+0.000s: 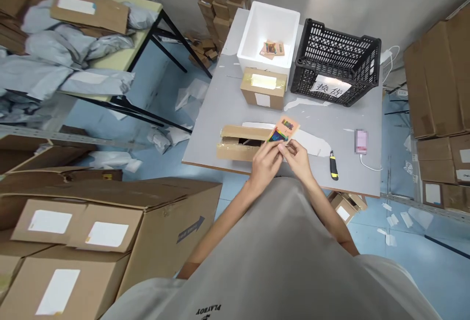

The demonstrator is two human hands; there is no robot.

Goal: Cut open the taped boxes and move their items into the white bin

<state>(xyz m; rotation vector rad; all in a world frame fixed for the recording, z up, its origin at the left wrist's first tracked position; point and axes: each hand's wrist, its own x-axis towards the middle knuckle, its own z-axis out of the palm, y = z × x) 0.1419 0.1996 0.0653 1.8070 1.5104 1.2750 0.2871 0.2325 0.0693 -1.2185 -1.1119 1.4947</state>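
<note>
At the front edge of the table, a printed orange card [286, 128] with colourful lettering and a dark picture is held up between both hands. My left hand [265, 164] pinches its lower left side, fingers closed. The fingers of my right hand [298, 162] are closed at its lower right corner. Right beside my left hand lies an opened cardboard box [237, 151], its flaps parted over a dark inside; my left hand overlaps its right end. A yellow and black utility knife [333, 165] rests to the right of my right hand.
Behind stand a taped carton [263, 99], a white foam box [268, 21] with several similar cards [272, 49], and a black plastic crate [338, 60]. A phone [361, 141] on a cable lies at right. Large cartons [165, 232] crowd the left; grey parcels [66, 45] cover another table.
</note>
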